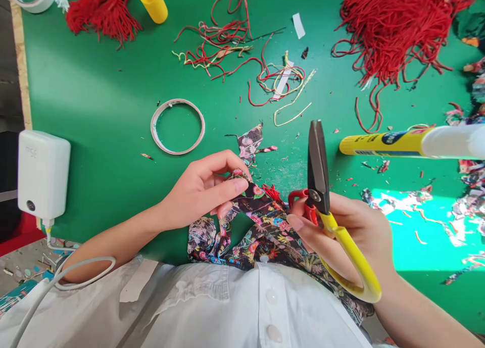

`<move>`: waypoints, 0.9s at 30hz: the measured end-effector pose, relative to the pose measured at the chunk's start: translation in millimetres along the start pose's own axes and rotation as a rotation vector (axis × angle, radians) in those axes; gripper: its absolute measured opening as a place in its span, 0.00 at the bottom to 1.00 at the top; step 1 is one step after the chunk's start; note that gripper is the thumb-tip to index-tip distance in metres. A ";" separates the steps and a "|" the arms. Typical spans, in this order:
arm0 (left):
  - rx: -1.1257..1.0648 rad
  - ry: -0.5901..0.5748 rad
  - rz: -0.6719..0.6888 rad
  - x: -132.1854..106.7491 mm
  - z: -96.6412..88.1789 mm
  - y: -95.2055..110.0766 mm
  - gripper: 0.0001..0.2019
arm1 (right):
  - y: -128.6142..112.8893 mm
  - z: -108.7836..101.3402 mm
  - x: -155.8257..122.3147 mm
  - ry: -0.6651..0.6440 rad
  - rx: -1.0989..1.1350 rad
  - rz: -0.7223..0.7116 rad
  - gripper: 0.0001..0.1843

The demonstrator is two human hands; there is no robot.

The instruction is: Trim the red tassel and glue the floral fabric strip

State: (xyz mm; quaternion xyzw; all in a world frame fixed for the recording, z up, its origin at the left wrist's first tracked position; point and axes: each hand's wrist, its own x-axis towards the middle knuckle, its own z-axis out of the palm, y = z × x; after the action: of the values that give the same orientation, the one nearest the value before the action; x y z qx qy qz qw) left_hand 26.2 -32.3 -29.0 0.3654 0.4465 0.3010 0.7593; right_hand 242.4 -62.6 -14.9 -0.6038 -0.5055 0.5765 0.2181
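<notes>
Nearest: white buttoned cotton shirt of the person, smooth weave, with a white rubbery cable looping over the left forearm.
Dark floral-printed fabric piece, thin and limp, crumpled at the near edge of the green matte desk, partly draped toward the lap; a small red tassel tuft sits on it.
Left hand: fingers closed, pinching the fabric's upper edge.
Right hand: wrapped round the yellow plastic-handled scissors, dark metal blades together, pointing away; red-coated loop by the thumb.
Left edge: white rounded plastic power adapter.
Mid-desk: flat white tape ring, nearly spent; a floral fabric offcut; yellow-and-white glue stick tube lying sideways.
Farther: tangled red and cream cord scraps; heap of red cords; red yarn tassel bundle; yellow plastic cylinder.
</notes>
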 end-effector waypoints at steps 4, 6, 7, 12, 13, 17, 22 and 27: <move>0.014 -0.019 -0.002 0.1 0.4 0.0 0.07 | 4.8 -1.0 1.5 -0.026 -0.027 -0.044 0.15; 0.002 -0.023 -0.009 0.4 -0.1 -0.6 0.06 | 8.5 -2.0 2.9 -0.057 -0.018 -0.058 0.15; -0.011 -0.029 -0.013 0.5 -0.6 -1.2 0.06 | 10.1 -2.3 3.5 -0.071 -0.012 -0.064 0.15; -0.115 -0.050 -0.073 1.0 0.1 -5.9 0.10 | 12.6 -1.7 2.4 -0.057 -0.020 -0.103 0.14; -0.129 -0.051 -0.099 0.8 2.0 -7.0 0.13 | 12.4 -1.1 1.5 -0.042 -0.035 -0.117 0.14; -0.158 -0.033 -0.161 -2.1 15.9 -13.1 0.22 | 14.1 2.5 -2.1 0.035 -0.127 -0.213 0.15; -0.189 0.104 0.032 -10.3 34.0 -27.9 0.35 | 21.4 10.6 -5.4 0.062 -0.201 -0.343 0.12; -0.145 0.150 0.042 -12.5 37.0 -34.9 0.37 | 18.9 17.7 -7.9 0.009 -0.160 -0.340 0.13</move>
State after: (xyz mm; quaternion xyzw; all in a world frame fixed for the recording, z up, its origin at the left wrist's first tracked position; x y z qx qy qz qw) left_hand 58.8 -71.9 -39.6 0.2954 0.4714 0.3749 0.7416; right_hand 234.4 -82.5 -31.4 -0.5277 -0.6435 0.4867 0.2656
